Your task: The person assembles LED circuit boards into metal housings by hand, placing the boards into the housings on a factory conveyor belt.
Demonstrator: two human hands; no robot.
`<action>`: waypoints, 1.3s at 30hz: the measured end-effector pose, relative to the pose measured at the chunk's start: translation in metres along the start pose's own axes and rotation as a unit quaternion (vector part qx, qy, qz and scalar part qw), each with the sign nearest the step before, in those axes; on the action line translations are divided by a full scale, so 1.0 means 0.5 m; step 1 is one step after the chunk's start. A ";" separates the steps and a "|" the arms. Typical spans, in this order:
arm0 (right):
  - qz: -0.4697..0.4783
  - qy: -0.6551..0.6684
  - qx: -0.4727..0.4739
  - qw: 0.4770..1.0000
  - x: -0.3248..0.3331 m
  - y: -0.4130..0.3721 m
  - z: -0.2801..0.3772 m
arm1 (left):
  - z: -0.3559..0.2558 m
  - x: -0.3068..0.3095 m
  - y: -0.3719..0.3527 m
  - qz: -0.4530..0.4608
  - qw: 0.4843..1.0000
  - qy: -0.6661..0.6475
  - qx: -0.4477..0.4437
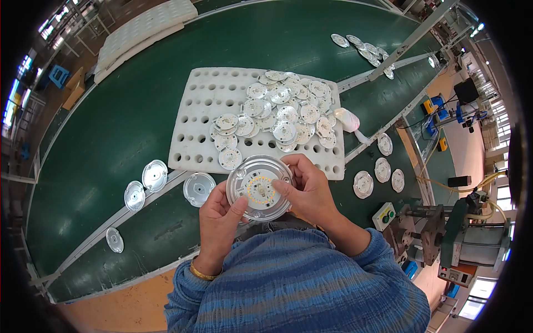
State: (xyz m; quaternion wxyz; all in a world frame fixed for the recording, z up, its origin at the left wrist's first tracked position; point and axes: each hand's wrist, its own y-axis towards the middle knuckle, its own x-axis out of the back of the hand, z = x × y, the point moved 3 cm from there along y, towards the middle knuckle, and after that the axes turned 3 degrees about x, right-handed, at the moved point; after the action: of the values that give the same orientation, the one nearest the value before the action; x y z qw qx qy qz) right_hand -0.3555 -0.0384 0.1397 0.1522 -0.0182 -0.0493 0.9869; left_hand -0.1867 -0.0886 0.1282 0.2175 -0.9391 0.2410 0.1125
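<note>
A round silver lamp housing with a white LED board [259, 191] in its middle is held up in front of my chest. My left hand [219, 219] grips its left rim, the thumb on the front face. My right hand [312, 191] grips the right rim, its thumb pressed on the board's edge. Beyond them lies a white foam tray [186, 133] with rows of holes. Heaped over its middle and right are many loose round LED boards [284, 131]. An empty silver housing [199, 190] lies just left of my hands.
More silver housings [154, 175] lie at the left along a metal rail [105, 227]. Several round pieces [363, 184] sit at the right, others [366, 53] at the far right. A white bag [347, 119] touches the tray. A press machine [472, 238] stands at the right edge.
</note>
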 end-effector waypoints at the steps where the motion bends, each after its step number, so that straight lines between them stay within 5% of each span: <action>1: -0.001 -0.001 0.001 1.000 0.000 0.000 -0.001 | 0.000 0.000 0.000 0.000 1.000 0.000 0.000; 39: -0.019 -0.018 -0.009 1.000 0.010 -0.017 -0.006 | 0.004 -0.005 -0.009 0.004 1.000 0.004 0.004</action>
State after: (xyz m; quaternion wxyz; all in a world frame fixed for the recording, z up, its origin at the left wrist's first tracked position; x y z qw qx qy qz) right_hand -0.3577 -0.0286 0.1375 0.1696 -0.0004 -0.0609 0.9836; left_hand -0.1869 -0.0833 0.1287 0.2200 -0.9377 0.2462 0.1084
